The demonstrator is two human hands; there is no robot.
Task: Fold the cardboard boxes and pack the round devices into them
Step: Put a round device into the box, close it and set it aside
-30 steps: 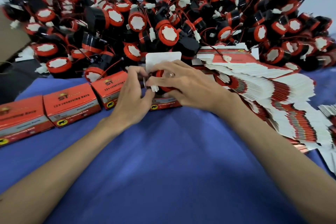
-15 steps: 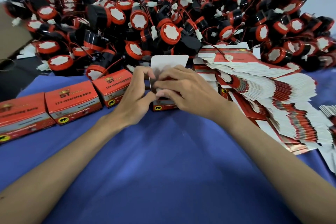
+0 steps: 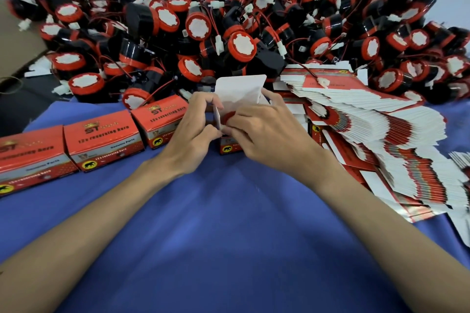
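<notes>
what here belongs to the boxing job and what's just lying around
Job: open box, gripped by left hand and right hand; round device inside it; pile of devices; stack of flat boxes; three closed boxes.
Lying about: brown cardboard far left; blue cloth.

The left hand and right hand cover most of the open box; only a strip of its red front and its raised white flap show; the round device inside is a red sliver between the fingers; the leftmost closed box is cut by the left edge, as is the brown carton; the fanned flat boxes run off the right edge; the boxes' small print is too blurred to read.
</notes>
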